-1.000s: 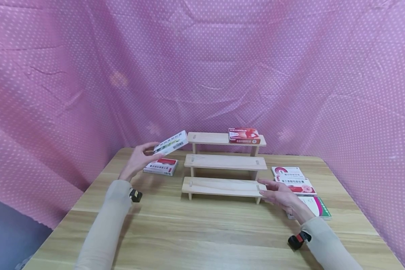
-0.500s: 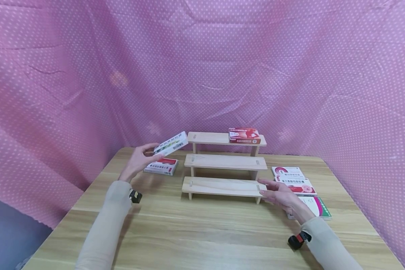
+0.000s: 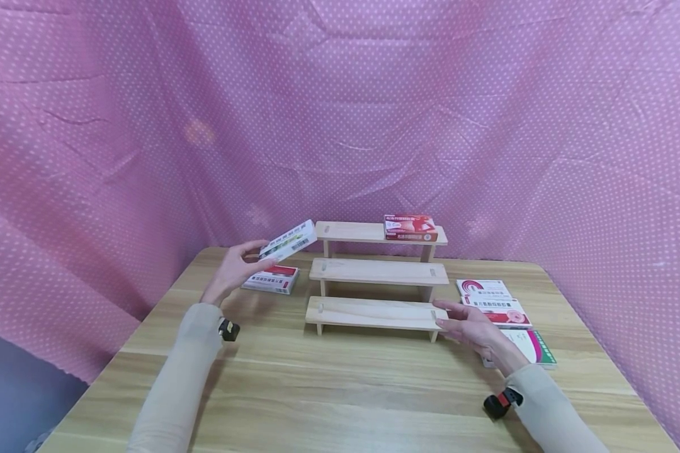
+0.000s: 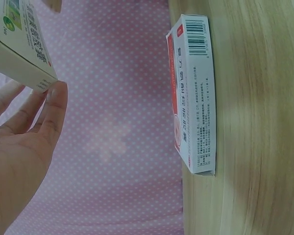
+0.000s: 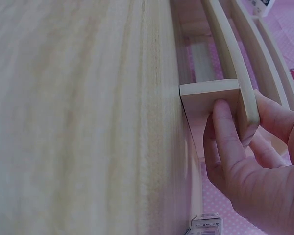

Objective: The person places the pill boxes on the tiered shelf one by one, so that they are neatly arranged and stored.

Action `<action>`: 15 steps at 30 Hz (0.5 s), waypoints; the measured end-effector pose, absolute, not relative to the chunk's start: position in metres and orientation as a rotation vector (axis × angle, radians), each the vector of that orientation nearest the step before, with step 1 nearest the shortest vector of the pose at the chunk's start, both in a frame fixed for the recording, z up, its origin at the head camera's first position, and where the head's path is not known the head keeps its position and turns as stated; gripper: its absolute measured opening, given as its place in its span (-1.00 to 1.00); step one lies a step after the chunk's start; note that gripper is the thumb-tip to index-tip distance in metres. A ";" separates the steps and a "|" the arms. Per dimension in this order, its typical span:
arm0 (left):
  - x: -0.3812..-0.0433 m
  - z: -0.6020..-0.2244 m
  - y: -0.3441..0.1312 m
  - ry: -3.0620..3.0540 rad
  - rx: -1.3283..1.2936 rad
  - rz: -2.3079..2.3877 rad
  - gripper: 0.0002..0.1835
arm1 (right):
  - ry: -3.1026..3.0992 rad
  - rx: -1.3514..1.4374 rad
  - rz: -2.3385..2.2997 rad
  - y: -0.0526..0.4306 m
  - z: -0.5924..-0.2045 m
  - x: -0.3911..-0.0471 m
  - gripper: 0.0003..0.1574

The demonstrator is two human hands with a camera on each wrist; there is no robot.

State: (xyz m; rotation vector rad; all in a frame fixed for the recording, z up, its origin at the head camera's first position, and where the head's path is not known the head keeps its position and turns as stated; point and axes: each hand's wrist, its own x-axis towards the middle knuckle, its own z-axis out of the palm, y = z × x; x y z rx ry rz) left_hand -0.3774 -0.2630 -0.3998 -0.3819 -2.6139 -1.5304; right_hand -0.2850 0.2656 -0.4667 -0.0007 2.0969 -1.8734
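My left hand (image 3: 232, 270) pinches a white medicine box (image 3: 289, 241) with a green picture, between thumb and fingers. The box is raised and tilted, its far end beside the left end of the top shelf. In the left wrist view, fingertips touch the edge of this medicine box (image 4: 27, 56). A three-tier wooden display rack (image 3: 374, 313) stands mid-table. My right hand (image 3: 470, 327) grips the right end of its lowest tier. The right wrist view shows the thumb over the board and the fingers (image 5: 225, 125) against the leg beneath.
A red medicine box (image 3: 410, 228) lies on the top tier's right side. Below my left hand, a red-and-white box (image 3: 271, 281) lies on the table (image 3: 328, 396). Several boxes lie at right, including a red-and-white one (image 3: 498, 311) and a green-and-white one (image 3: 529, 346). A pink dotted curtain (image 3: 340, 126) hangs behind.
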 end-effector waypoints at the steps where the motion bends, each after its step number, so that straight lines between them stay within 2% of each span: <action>1: -0.377 -0.400 -0.263 -2.614 -0.378 -1.530 -0.14 | 2.100 -0.004 -1.870 0.266 -0.467 -0.285 -0.17; 15: -0.378 -0.404 -0.265 -2.633 -0.370 -1.543 -0.17 | 2.080 -0.013 -1.889 0.266 -0.468 -0.285 -0.17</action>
